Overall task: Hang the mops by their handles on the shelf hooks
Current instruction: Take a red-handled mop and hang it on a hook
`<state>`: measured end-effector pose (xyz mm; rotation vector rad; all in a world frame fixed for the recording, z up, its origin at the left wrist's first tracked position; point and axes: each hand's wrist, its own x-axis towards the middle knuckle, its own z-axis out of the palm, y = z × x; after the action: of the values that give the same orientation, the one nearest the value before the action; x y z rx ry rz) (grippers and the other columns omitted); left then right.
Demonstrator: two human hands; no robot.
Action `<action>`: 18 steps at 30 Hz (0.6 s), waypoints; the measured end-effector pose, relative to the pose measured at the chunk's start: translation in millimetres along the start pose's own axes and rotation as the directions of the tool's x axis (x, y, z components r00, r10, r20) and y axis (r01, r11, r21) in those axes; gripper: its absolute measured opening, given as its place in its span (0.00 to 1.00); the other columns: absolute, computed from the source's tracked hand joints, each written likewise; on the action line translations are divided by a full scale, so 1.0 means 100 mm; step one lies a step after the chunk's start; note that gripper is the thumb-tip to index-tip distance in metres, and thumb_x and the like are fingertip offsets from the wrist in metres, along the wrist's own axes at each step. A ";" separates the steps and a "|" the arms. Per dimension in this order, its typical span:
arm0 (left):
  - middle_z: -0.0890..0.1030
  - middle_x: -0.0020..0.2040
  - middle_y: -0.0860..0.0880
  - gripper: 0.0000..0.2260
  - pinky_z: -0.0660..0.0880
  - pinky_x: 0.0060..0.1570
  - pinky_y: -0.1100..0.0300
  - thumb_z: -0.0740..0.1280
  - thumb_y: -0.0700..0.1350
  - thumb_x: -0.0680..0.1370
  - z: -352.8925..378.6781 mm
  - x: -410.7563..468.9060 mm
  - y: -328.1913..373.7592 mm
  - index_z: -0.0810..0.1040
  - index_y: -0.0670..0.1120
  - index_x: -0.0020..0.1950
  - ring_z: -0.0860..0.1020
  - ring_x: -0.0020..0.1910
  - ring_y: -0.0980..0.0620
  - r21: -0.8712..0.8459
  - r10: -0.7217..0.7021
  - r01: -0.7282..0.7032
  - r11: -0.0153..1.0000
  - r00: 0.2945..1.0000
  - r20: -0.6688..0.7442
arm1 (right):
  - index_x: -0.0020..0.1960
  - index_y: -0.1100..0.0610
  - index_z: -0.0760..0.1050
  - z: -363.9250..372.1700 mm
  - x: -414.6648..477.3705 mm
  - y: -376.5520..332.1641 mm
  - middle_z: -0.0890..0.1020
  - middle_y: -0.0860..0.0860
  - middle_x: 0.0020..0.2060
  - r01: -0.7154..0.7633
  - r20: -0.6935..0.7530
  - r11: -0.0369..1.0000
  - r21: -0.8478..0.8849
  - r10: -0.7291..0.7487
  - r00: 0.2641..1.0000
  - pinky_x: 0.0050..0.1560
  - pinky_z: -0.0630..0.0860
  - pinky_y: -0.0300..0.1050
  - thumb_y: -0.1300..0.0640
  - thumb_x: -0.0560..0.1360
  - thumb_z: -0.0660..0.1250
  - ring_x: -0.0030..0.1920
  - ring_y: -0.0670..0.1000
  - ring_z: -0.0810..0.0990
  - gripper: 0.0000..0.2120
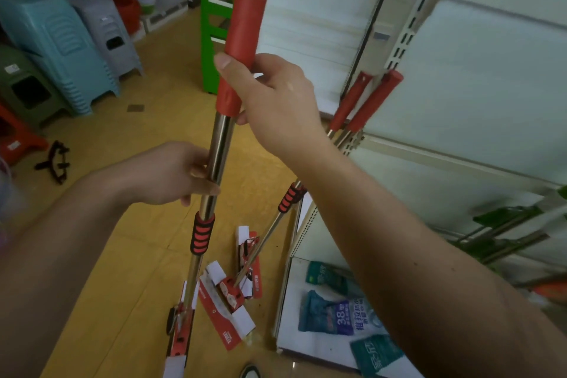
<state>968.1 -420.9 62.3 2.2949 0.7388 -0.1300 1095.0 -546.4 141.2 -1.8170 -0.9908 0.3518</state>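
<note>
Both hands hold one mop [218,144] in front of me. My right hand [273,95] wraps the lower end of its red handle grip [245,24], thumb across the front, just above where the red sleeve meets the steel shaft. My left hand [175,172] sits lower, fingers curled round the bare steel, just above the black-and-red foam collar [202,233]. The mop stands nearly upright, its top leaning a little to the right, and its packaged mop head [181,337] is down by the yellow floor [122,255] (whether it touches the tiles I cannot tell).

Beyond my right forearm, two more mops [372,101] lean side by side against the slotted upright [408,31] of the white shelf unit [491,70]. Their card-sleeved heads [227,294] lie on the floor just off the front left corner of the shelf's base board [294,331]. Teal packets [328,313] lie flat on that board, toward its front edge.

Behind the held handle stands a green rack [211,9]. Along the left edge of the floor are stacks of plastic stools: a blue stack [58,40], a grey stack [107,31] beside it, a green stool [24,86] and a red stool [15,138] nearer me. A small black object [55,163] lies on the tiles near the red one.
</note>
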 end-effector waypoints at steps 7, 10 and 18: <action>0.86 0.45 0.66 0.05 0.78 0.39 0.59 0.74 0.47 0.77 0.37 -0.34 0.38 0.82 0.57 0.50 0.85 0.34 0.51 0.001 0.021 -0.021 1.000 0.999 0.045 | 0.61 0.53 0.80 -0.42 -0.59 0.02 0.86 0.49 0.41 0.016 0.009 1.000 0.012 -0.017 1.000 0.48 0.86 0.52 0.38 0.81 0.65 0.41 0.49 0.87 0.21; 0.85 0.46 0.68 0.04 0.78 0.40 0.59 0.74 0.47 0.78 0.55 -0.49 0.66 0.83 0.56 0.50 0.85 0.34 0.50 0.010 0.046 -0.046 0.999 0.997 0.065 | 0.60 0.52 0.81 -0.70 -0.87 0.06 0.86 0.48 0.39 0.033 -0.012 0.999 -0.003 -0.033 0.999 0.43 0.83 0.48 0.37 0.81 0.65 0.40 0.48 0.87 0.20; 0.86 0.45 0.65 0.05 0.81 0.41 0.57 0.74 0.44 0.77 1.15 -0.90 1.51 0.83 0.54 0.49 0.85 0.34 0.50 0.028 0.113 -0.116 0.993 0.990 0.082 | 0.50 0.47 0.82 -1.52 -1.64 0.21 0.84 0.47 0.34 0.043 -0.134 0.999 -0.003 -0.043 0.990 0.48 0.83 0.57 0.34 0.78 0.65 0.41 0.51 0.86 0.18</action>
<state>989.2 -627.7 94.3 2.3425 0.5660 -0.1817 1097.8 -770.0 162.5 -1.7920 -0.9346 0.2007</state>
